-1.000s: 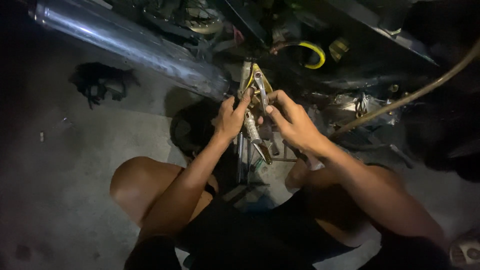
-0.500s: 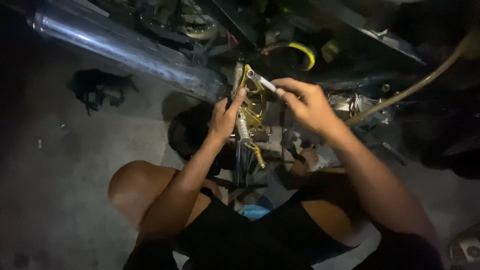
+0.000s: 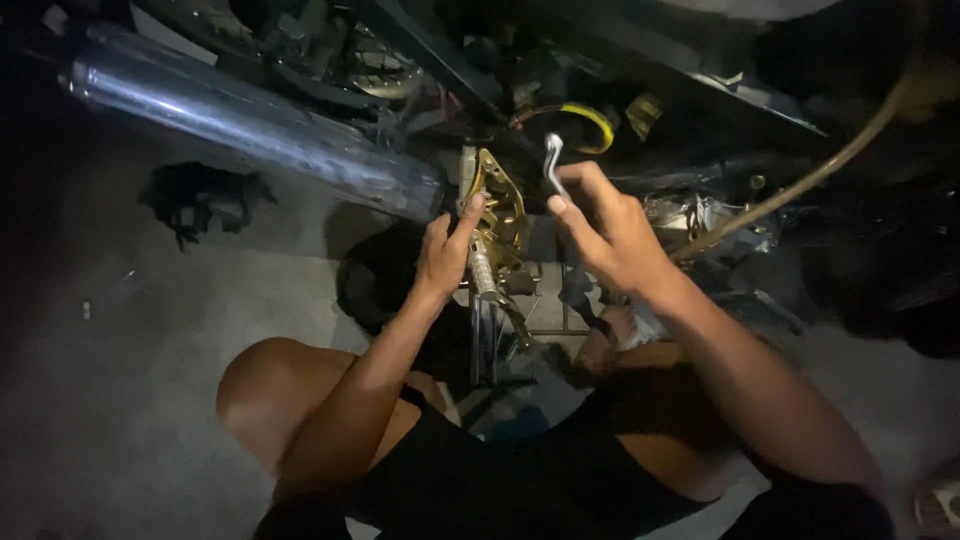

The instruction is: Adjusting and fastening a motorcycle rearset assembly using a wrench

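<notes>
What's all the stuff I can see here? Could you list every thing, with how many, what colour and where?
Exhaust pipe: one, shiny silver, upper left, running slantwise toward the middle.
Gold bracket: one, gold metal, centre, on the machine's frame.
Bent metal tool: one, silver, just right of the bracket, pinched in the right hand's fingers.
Ring: one, yellow, top centre, among dark parts.
Hose: one, tan, curving from the top right toward the middle.
Dark bundle: one, black, on the grey floor at left; I cannot tell what it is.
Left hand: one, fingertips touching the gold bracket.
Right hand: one, raised, in a grip on the tool.
Knees: two, bare, lower middle, above black shorts.
</notes>
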